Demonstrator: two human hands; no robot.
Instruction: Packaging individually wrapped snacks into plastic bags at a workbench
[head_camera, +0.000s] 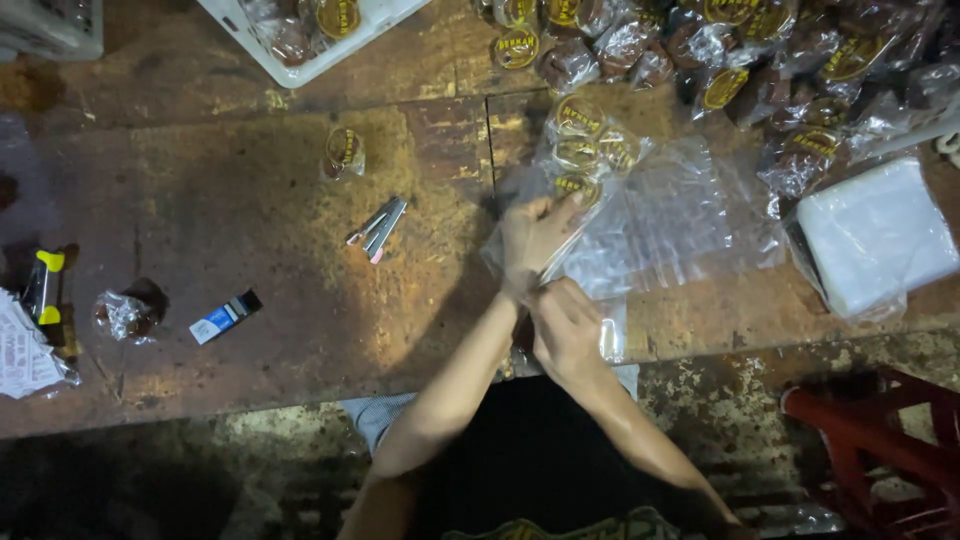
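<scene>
1. The left hand (535, 238) pinches the near edge of a clear plastic bag (650, 215) on the wooden table (250, 200).
2. The right hand (568, 330), just nearer, closes its fingers on the same edge.
3. Wrapped round cakes (590, 150) sit in the bag's far left corner.
4. A small stapler (378, 229) lies to the left.

Warm, dim overhead light; dark corners, plastic glare, slight blur.

Both forearms are bare, with no sleeves, watch or rings showing on the left hand (533, 238) or the right hand (566, 330). A black garment covers the lap, and light grey cloth shows beside it.
</scene>
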